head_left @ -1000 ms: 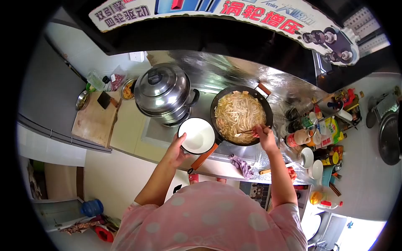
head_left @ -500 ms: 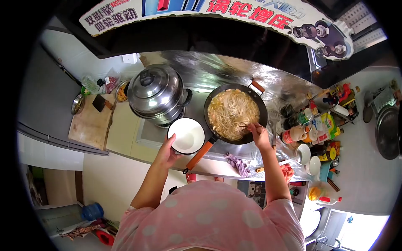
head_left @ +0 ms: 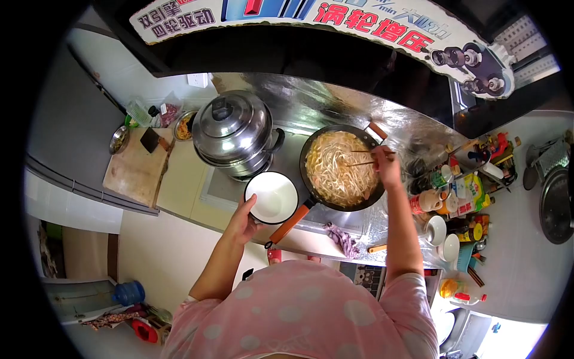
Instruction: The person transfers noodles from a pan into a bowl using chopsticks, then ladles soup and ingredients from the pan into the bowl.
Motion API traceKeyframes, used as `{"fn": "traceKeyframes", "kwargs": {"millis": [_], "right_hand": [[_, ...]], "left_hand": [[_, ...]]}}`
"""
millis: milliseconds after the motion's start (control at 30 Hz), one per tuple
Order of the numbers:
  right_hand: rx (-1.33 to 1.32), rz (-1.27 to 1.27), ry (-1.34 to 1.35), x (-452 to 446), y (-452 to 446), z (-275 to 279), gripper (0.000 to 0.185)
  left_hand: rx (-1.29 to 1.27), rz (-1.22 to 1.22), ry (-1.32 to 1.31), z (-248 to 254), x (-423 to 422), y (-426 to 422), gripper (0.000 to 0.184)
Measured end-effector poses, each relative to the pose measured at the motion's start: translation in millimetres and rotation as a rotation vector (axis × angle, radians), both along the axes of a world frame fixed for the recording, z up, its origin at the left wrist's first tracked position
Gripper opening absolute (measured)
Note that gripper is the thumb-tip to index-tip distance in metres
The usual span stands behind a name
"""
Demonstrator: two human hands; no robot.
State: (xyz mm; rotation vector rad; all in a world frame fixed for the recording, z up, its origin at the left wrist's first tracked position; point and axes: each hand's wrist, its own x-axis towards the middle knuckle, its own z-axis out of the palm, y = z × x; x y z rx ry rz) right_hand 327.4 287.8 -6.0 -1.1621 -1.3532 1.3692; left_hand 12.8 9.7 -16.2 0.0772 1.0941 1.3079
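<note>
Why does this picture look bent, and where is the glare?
Head view: likely a very wide lens, since the range hood bows and the corners go black; glare streaks the metallic backsplash and pot lid; a lower-right patch washes out; the white bowl and noodles read clearly.

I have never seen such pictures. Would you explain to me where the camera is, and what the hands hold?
There is no machine here, only someone's two bare hands. Every picture comes from one camera worn on the head, looking forward and down. The left hand holds a white bowl beside the pan. The right hand holds chopsticks, their tips at the noodles inside that pan. Left of the pan stands a lidded pot; farther left, a cleaver lies on a cutting board. A purple cloth lies on the pan's near side.
</note>
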Motion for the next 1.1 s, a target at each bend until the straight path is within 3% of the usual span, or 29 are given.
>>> {"fn": "traceKeyframes", "kwargs": {"millis": [200,300,467,700,867,1100], "right_hand": [[-0.158,-0.023,-0.482,62.6,28.4,11.9,0.015],[-0.231,0.037,-0.468,58.1,28.8,-10.8,0.016],[-0.219,0.024,-0.208,24.7,29.1,-55.4,0.021],[-0.18,0.081,-0.05,-38.6,18.4,-65.7,0.031],[-0.128,-0.031,0.145,-66.5,-1.3,-83.6,0.033],[-0.372,-0.229,0.434,-61.6,-24.3,-86.2,0.037]], "left_hand": [[0.004,0.002,0.016,2.6,3.7,5.2,0.065],[-0.016,0.009,0.035,4.8,6.1,5.9,0.063],[-0.022,0.018,0.069,11.5,8.3,3.4,0.06],[-0.046,0.083,0.111,23.0,10.3,-10.1,0.059],[-0.046,0.101,0.129,18.6,7.1,-21.4,0.057],[-0.045,0.099,0.114,17.2,2.7,-28.2,0.06]]}}
